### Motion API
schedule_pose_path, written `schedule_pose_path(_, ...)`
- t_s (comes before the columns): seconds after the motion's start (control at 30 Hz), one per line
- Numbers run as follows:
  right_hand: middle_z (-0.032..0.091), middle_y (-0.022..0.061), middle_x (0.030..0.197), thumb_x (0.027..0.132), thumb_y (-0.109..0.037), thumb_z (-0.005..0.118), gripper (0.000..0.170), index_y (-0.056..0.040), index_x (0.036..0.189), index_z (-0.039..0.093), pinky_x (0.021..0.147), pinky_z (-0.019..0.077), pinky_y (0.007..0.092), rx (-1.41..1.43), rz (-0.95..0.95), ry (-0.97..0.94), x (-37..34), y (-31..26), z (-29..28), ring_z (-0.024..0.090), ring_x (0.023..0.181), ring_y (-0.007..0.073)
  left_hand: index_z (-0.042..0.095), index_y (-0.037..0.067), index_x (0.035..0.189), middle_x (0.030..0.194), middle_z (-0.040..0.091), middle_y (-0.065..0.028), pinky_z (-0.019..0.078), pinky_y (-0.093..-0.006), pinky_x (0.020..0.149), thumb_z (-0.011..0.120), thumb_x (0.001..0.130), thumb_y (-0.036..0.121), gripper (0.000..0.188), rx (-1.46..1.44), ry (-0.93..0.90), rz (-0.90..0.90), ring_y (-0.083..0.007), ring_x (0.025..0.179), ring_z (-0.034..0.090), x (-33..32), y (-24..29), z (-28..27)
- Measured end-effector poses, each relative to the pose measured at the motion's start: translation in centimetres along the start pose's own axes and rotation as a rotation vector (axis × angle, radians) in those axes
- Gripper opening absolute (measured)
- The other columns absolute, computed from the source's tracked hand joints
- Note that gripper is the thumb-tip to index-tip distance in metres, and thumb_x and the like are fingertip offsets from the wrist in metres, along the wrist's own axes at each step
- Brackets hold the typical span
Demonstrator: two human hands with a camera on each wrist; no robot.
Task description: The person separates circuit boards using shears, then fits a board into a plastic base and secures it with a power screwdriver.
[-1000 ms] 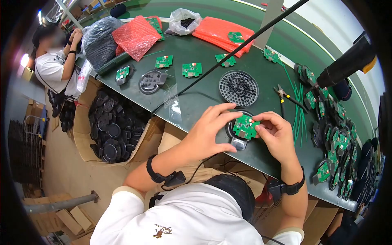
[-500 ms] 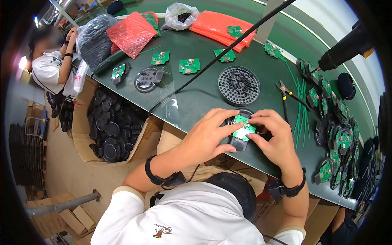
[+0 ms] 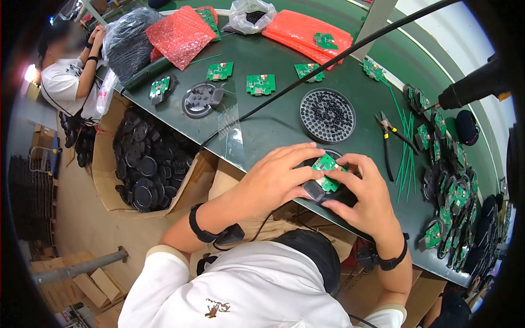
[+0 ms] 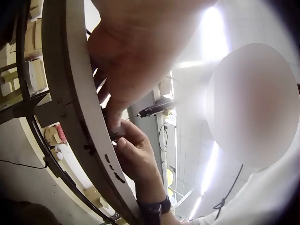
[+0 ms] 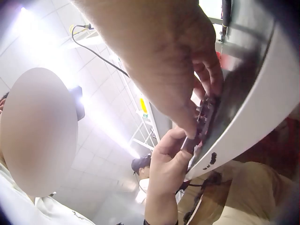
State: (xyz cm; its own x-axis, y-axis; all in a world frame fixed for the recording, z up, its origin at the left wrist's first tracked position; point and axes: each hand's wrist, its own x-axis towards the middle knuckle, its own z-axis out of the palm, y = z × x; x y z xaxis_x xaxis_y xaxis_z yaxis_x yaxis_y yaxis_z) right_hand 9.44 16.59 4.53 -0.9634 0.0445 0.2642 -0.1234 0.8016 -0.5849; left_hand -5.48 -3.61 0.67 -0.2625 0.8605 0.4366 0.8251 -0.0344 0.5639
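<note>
A green circuit board (image 3: pixel 326 163) lies in a round black plastic housing (image 3: pixel 314 191) at the table's near edge, turned slightly aslant. My left hand (image 3: pixel 273 177) holds the housing from the left, fingers along its far side and thumb by its near end. From the right, my right hand (image 3: pixel 369 199) grips the board and housing, its index finger across the board and its thumb low at the near right. Both hands meet at the thin dark part in the right wrist view, where fingers hide most of the board.
Behind the hands stands a round dish (image 3: pixel 327 115) of small black parts. Cutters (image 3: pixel 387 143) and green wires (image 3: pixel 406 156) lie to the right, beside piled housings with boards (image 3: pixel 456 191). A power screwdriver (image 3: pixel 473 87) hangs there. A carton (image 3: pixel 104 186) of black housings sits left.
The board has gone from being held over the housing to lying in it. My right fingers have shifted across the board, and the housing has turned a little.
</note>
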Motion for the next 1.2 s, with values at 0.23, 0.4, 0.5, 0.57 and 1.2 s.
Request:
schedule_pose_path(0.23, 0.073, 0.0106, 0.107, 0.071, 0.002, 0.085, 0.039, -0.0053, 0.109, 0.078, 0.081, 0.0588, 0.0352, 0.071, -0.085, 0.257, 0.0, 1.2, 1.1, 0.073, 0.095, 0.0280, 0.072, 0.004, 0.116, 0.116, 0.071, -0.0138, 0.0583, -0.0398, 0.091, 0.084, 0.083, 0.008, 0.035, -0.385, 0.155, -0.151, -0.0342, 0.107, 0.071, 1.4, 1.4, 0.7)
schedule_pose_path(0.4, 0.074, 0.0125, 0.109, 0.072, 0.005, 0.083, 0.041, -0.0040, 0.112, 0.078, 0.081, 0.0586, 0.0339, 0.170, -0.087, 0.259, 0.2, 1.7, 1.2, 0.074, 0.096, 0.0269, 0.072, 0.003, 0.116, 0.105, 0.071, -0.0133, 0.0585, -0.0362, 0.080, 0.082, 0.084, 0.001, 0.034, -0.326, 0.228, -0.189, -0.0295, 0.092, 0.073, 1.5, 1.8, 1.7)
schedule_pose_path(0.5, 0.074, 0.0133, 0.111, 0.073, 0.007, 0.082, 0.043, -0.0041, 0.114, 0.078, 0.081, 0.0584, 0.0335, 0.159, -0.092, 0.265, 0.2, 1.7, 1.2, 0.074, 0.097, 0.0266, 0.072, 0.003, 0.116, 0.105, 0.070, -0.0135, 0.0581, -0.0373, 0.077, 0.081, 0.083, 0.000, 0.034, -0.251, 0.236, -0.191, -0.0301, 0.091, 0.073, 1.6, 2.1, 1.8)
schedule_pose_path(0.57, 0.074, 0.0135, 0.111, 0.073, 0.008, 0.081, 0.044, -0.0044, 0.115, 0.079, 0.081, 0.0585, 0.0335, 0.140, -0.102, 0.267, 0.1, 1.7, 1.2, 0.074, 0.097, 0.0268, 0.071, 0.003, 0.115, 0.104, 0.070, -0.0136, 0.0589, -0.0382, 0.075, 0.081, 0.082, -0.001, 0.034, -0.148, 0.262, -0.150, -0.0321, 0.090, 0.073, 1.6, 2.2, 1.8)
schedule_pose_path(1.2, 0.073, 0.0128, 0.115, 0.071, 0.015, 0.074, 0.051, -0.0045, 0.118, 0.079, 0.086, 0.0581, 0.0346, 0.191, -0.049, 0.282, -0.2, 1.2, 1.2, 0.072, 0.102, 0.0274, 0.069, 0.002, 0.108, 0.103, 0.071, -0.0117, 0.0596, -0.0382, 0.069, 0.081, 0.073, -0.003, 0.037, 0.017, 0.356, -0.041, -0.0307, 0.084, 0.074, 2.0, 2.5, 1.9)
